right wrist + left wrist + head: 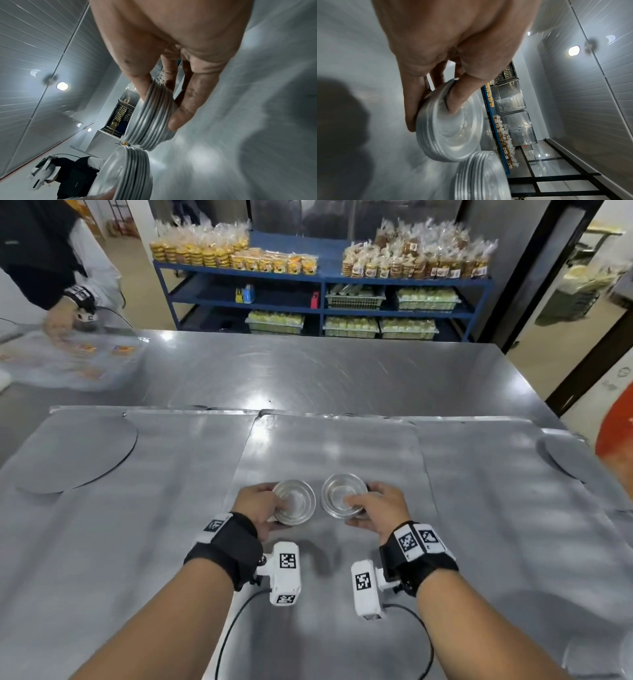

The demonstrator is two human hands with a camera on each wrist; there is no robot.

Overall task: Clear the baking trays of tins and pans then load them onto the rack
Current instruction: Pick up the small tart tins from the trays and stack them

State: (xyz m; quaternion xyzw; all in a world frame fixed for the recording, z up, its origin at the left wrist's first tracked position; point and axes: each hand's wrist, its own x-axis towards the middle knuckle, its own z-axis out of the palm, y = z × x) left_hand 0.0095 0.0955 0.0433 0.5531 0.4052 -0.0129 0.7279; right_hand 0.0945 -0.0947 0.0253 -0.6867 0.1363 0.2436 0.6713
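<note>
Two stacks of small round metal tins are held side by side just above the middle baking tray point(329, 436). My left hand point(270, 508) grips the left stack point(297, 503), thumb inside the top tin and fingers round the outside. In the left wrist view that stack point(453, 129) shows several nested rims, with the other stack point(479, 175) below it. My right hand point(359, 505) grips the right stack point(340, 496) the same way. The right wrist view shows its ribbed side point(154, 119) nearly touching the left stack point(133, 171).
A left tray point(154, 491) and a right tray point(496, 491) flank the middle one, each carrying a flat round metal disc point(75, 453) point(568, 457). Another person's hand point(61, 316) works over plastic bags point(68, 361) at far left. A blue shelf point(322, 282) of packed goods stands behind the table.
</note>
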